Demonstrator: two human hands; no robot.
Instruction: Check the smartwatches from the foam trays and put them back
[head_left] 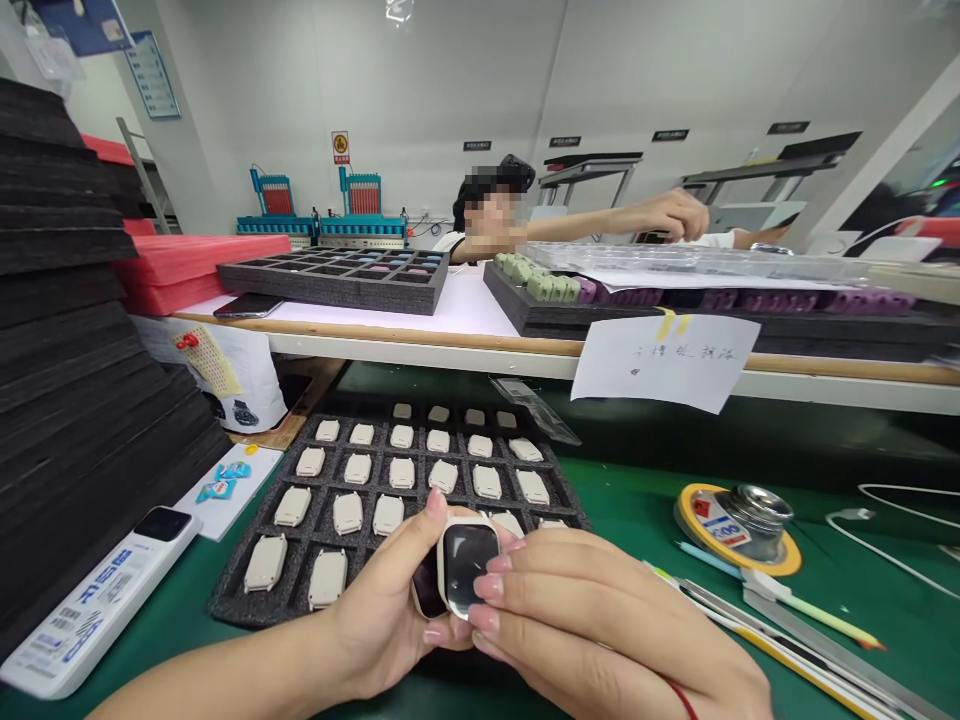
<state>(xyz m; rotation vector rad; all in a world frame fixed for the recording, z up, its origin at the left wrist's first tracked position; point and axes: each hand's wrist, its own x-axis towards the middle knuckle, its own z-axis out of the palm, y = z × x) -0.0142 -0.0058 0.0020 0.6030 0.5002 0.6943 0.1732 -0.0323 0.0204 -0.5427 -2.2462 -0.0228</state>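
Above the near edge of a black foam tray [225, 590], my left hand [382, 610] and my right hand [600, 620] meet around a white-rimmed smartwatch [469, 565] with a dark glossy face. A second dark-faced piece [427, 590], partly covered by the first, sits against my left palm. My left thumb and fingers close round the pair from the left. The right fingertips press on the right edge of the front watch. Cream watch cases [346, 512] fill many compartments of the tray, and my hands hide its near right part.
A shelf with foam trays [337, 290] and a taped paper note [664, 360] spans the back, where a co-worker's arm [600, 222] reaches across. Black foam sheets [60, 250] stack at left. A white boxed device [101, 600], tape roll [739, 530] and steel ruler [847, 640] flank the tray.
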